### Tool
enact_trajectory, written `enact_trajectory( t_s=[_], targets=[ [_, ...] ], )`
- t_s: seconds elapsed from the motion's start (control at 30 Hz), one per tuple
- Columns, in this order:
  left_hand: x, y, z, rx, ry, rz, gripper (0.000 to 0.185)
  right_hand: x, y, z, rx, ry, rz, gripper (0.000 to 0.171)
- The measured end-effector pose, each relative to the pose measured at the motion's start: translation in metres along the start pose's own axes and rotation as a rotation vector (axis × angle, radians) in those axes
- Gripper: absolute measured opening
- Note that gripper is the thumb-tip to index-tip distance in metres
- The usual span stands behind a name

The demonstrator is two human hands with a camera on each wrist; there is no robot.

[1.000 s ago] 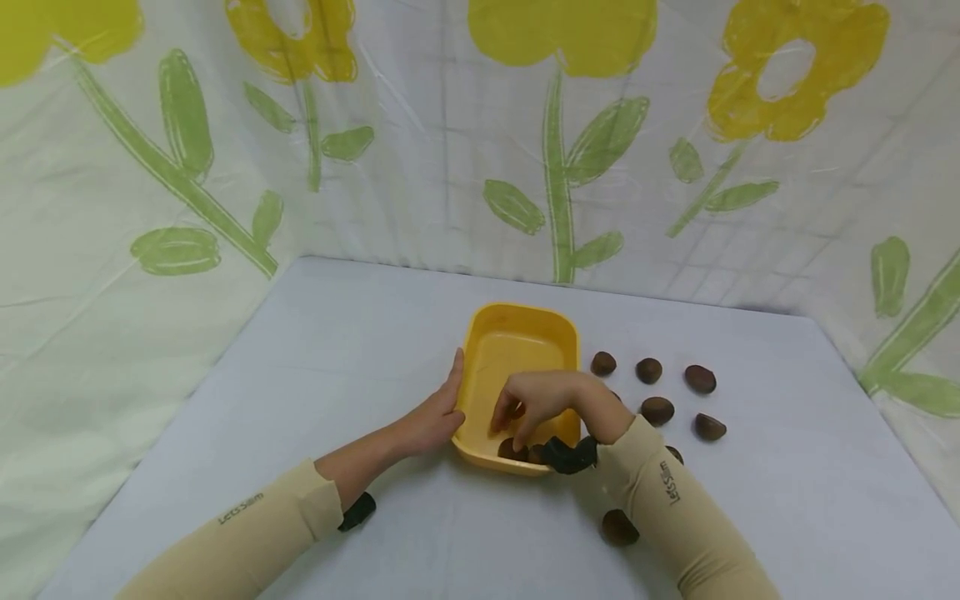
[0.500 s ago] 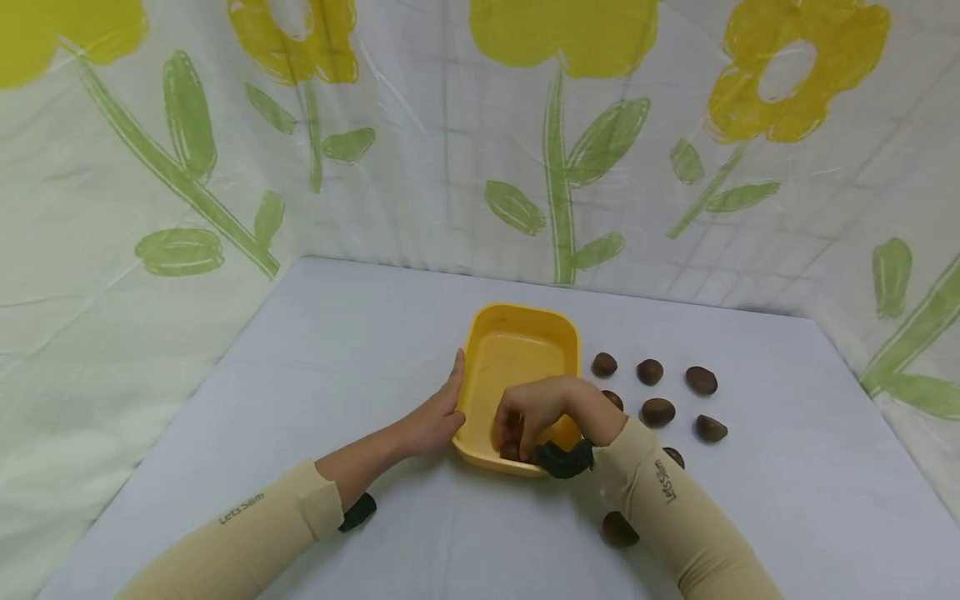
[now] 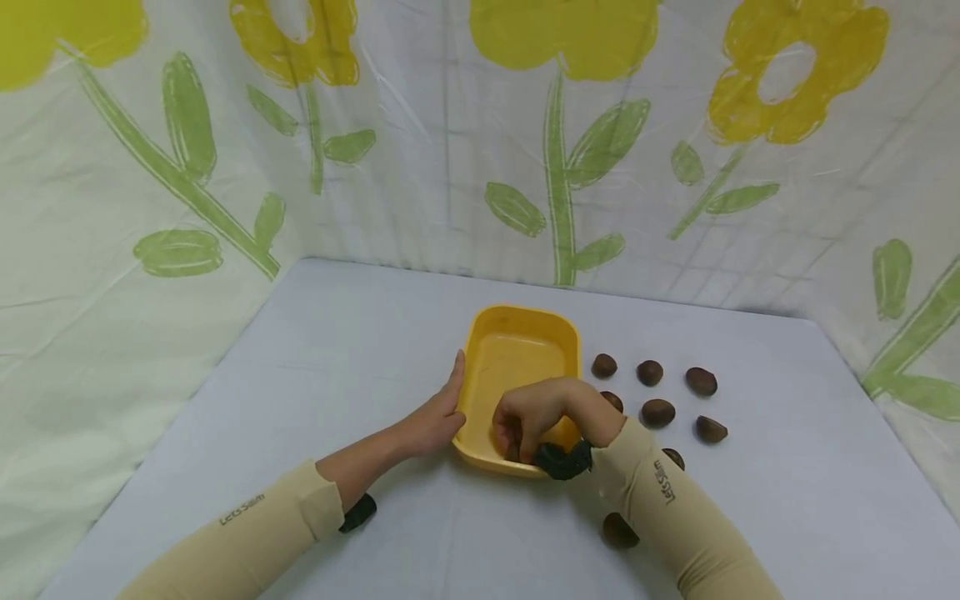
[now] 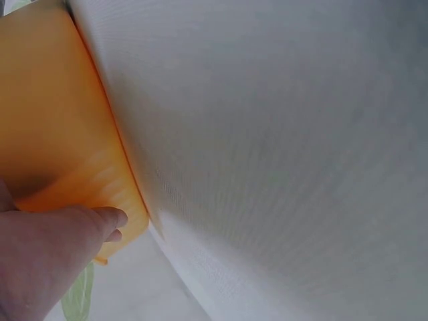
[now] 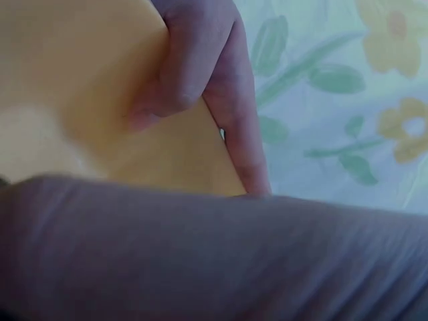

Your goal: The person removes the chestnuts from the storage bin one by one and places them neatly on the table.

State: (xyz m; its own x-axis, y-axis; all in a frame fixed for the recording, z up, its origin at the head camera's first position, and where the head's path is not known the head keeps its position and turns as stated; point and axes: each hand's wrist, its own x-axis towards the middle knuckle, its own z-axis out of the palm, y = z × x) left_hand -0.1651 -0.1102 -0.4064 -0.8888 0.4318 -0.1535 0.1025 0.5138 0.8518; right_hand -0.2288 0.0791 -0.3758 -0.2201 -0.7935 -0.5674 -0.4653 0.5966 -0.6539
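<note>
A yellow plastic tub (image 3: 517, 321) stands on the table. My left hand (image 3: 431, 423) grips its left wall; in the right wrist view, that hand's thumb (image 5: 177, 83) bends over the rim while a finger lies along the outside. In the left wrist view, fingertips (image 4: 115, 221) touch the outer wall. My right hand (image 3: 536, 410) reaches into the tub's near end, fingers curled down and pinching a brown chestnut (image 3: 513, 452), mostly hidden by the fingers. In the right wrist view the sleeve (image 5: 200, 247) blocks that hand.
Several chestnuts (image 3: 657, 412) lie on the white table (image 3: 360, 333) right of the tub. One chestnut (image 3: 620, 531) sits nearer, beside the right sleeve. Behind the table hangs a curtain (image 3: 420, 167) printed with yellow flowers.
My right hand has lowered slightly and its fingers have closed around a chestnut in the tub's near end. The left hand and the tub stay where they were.
</note>
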Motion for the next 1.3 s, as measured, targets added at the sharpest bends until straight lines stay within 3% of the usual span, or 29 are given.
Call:
enact_trajectory(
  t_s=[0.33,0.63,1.3],
  targets=[
    [0.0,-0.003,0.001,0.016,0.004,-0.005,0.084,-0.019,0.0,-0.009,0.024,0.155,-0.173,0.016],
    [0.0,-0.001,0.001,0.013,-0.006,-0.004,0.084,-0.043,0.006,-0.011,0.052,0.344,-0.138,0.018],
    [0.001,0.002,0.0,0.011,-0.001,-0.006,0.086,-0.111,0.033,-0.001,0.198,0.617,-0.125,0.029]
  ],
)
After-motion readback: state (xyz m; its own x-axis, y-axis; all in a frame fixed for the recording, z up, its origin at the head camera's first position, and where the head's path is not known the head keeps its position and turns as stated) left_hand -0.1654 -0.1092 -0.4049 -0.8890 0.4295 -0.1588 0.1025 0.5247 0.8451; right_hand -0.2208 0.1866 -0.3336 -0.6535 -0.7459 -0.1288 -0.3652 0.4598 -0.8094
